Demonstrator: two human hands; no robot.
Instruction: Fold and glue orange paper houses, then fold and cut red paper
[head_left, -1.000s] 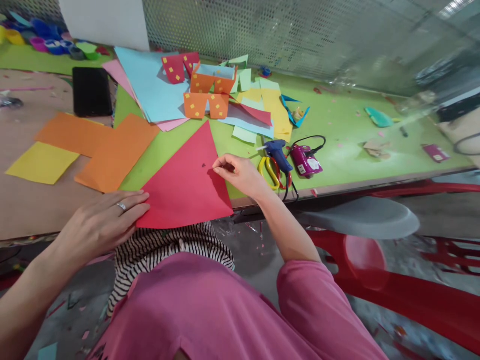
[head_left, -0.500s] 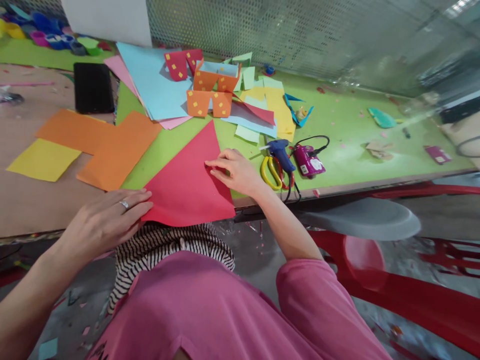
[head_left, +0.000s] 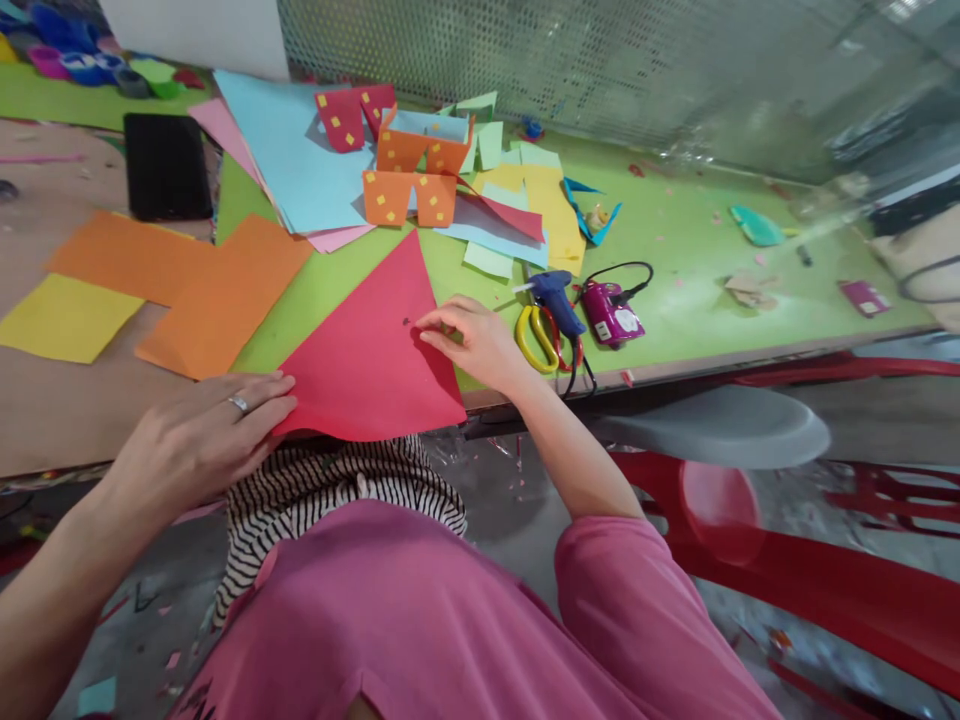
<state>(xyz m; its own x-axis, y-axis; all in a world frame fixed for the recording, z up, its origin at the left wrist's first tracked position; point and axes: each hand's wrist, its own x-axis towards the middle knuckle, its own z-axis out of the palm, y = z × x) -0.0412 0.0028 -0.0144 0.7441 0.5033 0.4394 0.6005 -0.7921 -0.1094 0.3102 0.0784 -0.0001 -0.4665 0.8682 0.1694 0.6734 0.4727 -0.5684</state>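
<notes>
Left side: yellow paper (head_left: 71,318) and orange paper (head_left: 229,300) flat on the tabletop (head_left: 675,270), the orange just beside the left hand (head_left: 206,425). A sideways sweep of that hand could drag them along.

Left hand: fingers close together on the left corner of the red paper (head_left: 356,375); thumb hidden, so cannot tell whether this grip pinches or only presses. Too light a press might let the paper swivel.

Red paper: mostly on the tabletop, lower edge reaching past the front, above the lap. Unsupported there; a bump from below could crease it.

Dark speck (head_left: 406,321) on the paper, just beside the right hand (head_left: 476,345). Grip there: thumb and forefinger drawn near each other; cannot tell whether anything is between them. A hard tug with the left corner pinned could wrinkle the paper.

Further right: scissors (head_left: 523,342), glue gun (head_left: 556,297), purple box (head_left: 611,314). If the gun is hot, a careless swing of the right forearm risks a burn
</notes>
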